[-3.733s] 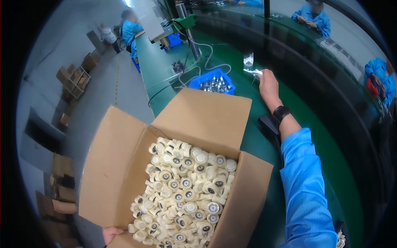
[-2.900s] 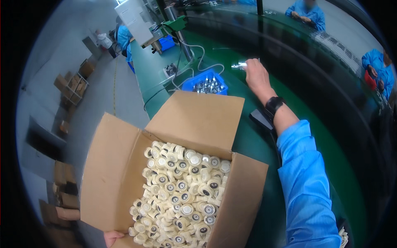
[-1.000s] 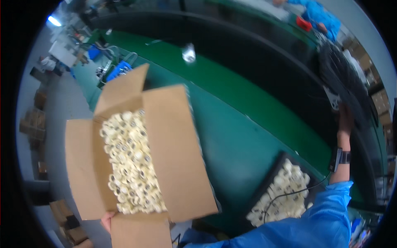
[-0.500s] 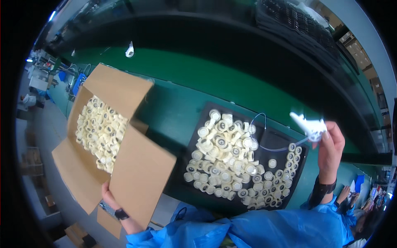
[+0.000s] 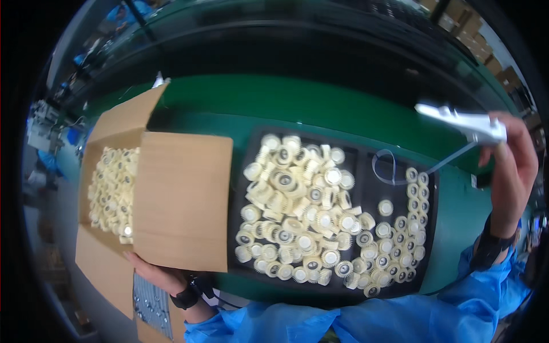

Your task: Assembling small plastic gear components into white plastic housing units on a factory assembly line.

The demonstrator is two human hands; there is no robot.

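My right hand [image 5: 513,163] is raised at the right, its fingers closed on a white plastic part [image 5: 457,121] with a long, pointed end. A pale thin strip [image 5: 452,158] trails from that part and loops over the black tray [image 5: 366,166]. Cream toothed wheels [image 5: 286,208] lie heaped in the tray's left side, and more stand in close rows at its right. At the left, my left hand [image 5: 155,275] grips the near edge of an open cardboard box [image 5: 182,200]; some of its fingers are hidden. The box holds many similar cream wheels [image 5: 111,188].
Under the tray is a green worktop [image 5: 454,228]. Behind it runs a green strip [image 5: 240,94] below a dark overhang. A small white part [image 5: 159,79] shows past the box's far flap. Below the box sits a grey panel with small shiny pieces [image 5: 151,303].
The head view has shifted. My right hand has lifted the white part farther up and right, with the strip trailing. The box looks turned more upright, my left hand still at its edge.
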